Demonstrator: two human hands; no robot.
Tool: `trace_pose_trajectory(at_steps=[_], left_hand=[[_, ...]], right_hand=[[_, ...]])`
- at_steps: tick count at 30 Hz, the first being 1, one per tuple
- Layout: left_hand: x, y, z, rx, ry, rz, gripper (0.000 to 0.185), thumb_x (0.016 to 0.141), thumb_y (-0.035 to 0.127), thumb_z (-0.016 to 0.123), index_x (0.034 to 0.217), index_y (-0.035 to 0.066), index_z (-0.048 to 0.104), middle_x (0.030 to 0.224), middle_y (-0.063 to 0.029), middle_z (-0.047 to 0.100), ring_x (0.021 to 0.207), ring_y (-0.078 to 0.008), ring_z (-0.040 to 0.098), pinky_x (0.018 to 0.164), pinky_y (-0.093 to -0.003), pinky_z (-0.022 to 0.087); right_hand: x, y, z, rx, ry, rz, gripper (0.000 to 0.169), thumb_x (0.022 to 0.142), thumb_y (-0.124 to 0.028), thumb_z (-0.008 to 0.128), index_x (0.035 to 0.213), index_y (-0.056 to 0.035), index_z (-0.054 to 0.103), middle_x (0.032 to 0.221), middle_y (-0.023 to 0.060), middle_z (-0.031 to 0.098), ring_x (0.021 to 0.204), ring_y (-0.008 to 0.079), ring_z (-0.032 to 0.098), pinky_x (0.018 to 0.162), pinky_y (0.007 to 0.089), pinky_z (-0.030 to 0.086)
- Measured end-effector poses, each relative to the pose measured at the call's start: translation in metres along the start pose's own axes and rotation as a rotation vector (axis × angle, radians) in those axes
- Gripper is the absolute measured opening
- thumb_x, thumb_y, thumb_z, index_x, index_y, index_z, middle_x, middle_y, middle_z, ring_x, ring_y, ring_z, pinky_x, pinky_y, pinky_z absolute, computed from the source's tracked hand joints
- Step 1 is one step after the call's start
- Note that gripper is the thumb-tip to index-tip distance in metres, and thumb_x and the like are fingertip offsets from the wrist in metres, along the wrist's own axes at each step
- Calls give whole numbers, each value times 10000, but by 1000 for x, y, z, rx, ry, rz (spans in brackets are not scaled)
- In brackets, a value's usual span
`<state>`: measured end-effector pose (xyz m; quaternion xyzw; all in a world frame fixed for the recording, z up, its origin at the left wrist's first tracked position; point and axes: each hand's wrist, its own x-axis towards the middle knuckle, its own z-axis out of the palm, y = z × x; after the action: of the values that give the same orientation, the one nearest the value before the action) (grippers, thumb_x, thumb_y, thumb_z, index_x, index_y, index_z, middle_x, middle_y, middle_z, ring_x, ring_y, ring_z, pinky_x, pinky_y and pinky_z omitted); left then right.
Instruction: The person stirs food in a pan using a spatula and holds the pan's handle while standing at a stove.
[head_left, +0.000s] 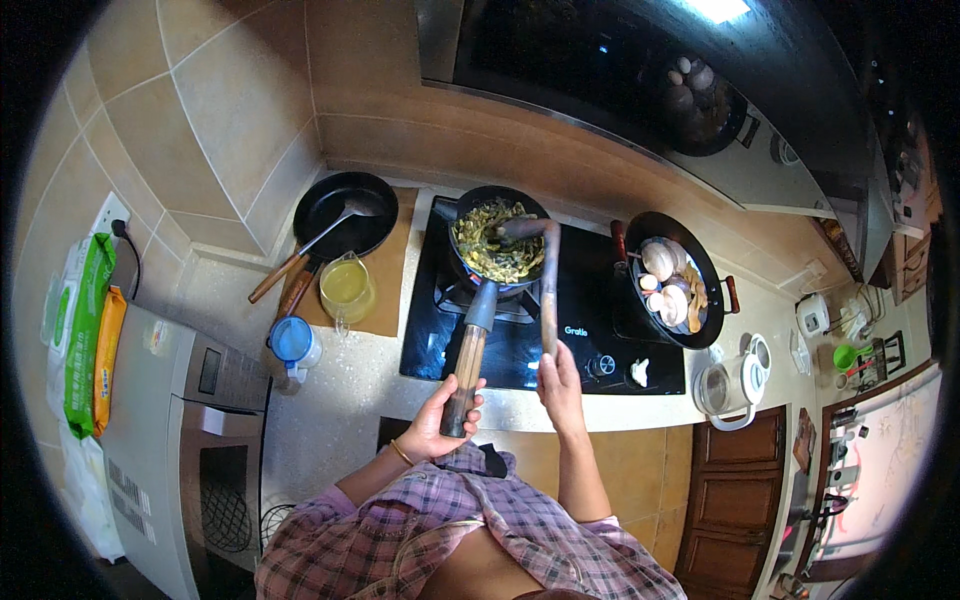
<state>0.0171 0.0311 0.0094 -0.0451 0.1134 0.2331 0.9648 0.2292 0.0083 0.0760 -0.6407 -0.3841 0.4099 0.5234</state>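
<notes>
My left hand (442, 417) grips the wooden handle (470, 358) of a dark frying pan (474, 196). The pan sits over a lit burner, with blue flame showing under its near edge. Chopped yellow-green food (484, 240) is spread across its inside. In my right hand (561, 384) is the wooden handle of a metal spatula (551, 262). Its shaft bends sharply at the top, and its blade (517, 227) is down in the food at the pan's right side.
Right on the black glass cooktop (495, 367) stands a wok (718, 319) holding mushrooms and other pieces. To the left are another frying pan (330, 214) with a turner (364, 208), a glass jug (346, 289) of yellow liquid and a blue-lidded cup (291, 339). A range hood (570, 67) overhangs the back.
</notes>
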Motion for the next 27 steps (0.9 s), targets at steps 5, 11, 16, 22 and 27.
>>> trace_pose_trajectory(at_steps=[5,11,16,22,27], left_hand=[[-2,1,-7,-4,-19,16,543,946,501,530,1300,90,512,993,-43,600,809,-153,561,699,-285,487],[-2,-1,-5,-17,-4,9,541,950,493,524,1306,86,510,1002,-48,604,817,-156,568,720,-292,500],[-1,0,-8,-6,-38,13,534,950,484,530,1296,77,520,986,-45,607,810,-156,579,717,-287,506],[-3,1,-7,-11,-24,3,523,953,472,534,1296,77,517,990,-45,603,802,-158,576,727,-288,503],[-4,2,-5,-13,-10,7,528,947,473,544,1291,73,520,988,-46,603,815,-158,570,720,-294,502]], right_hand=[[-7,3,12,-2,11,31,285,1008,-159,464,1282,-81,472,745,-37,477,522,18,391,441,168,321],[3,28,3,-313,-17,-101,372,990,-151,484,1342,-36,458,813,24,532,702,92,502,613,245,435],[-5,9,4,-157,55,-57,312,1001,-156,473,1301,-70,477,762,-25,475,606,41,422,517,201,354],[2,23,-3,-88,-7,-6,266,1013,-172,453,1265,-91,486,728,-46,458,524,13,377,444,170,305],[-13,14,3,-55,-16,46,237,1011,-155,453,1224,-50,465,735,-23,476,501,43,434,433,192,375]])
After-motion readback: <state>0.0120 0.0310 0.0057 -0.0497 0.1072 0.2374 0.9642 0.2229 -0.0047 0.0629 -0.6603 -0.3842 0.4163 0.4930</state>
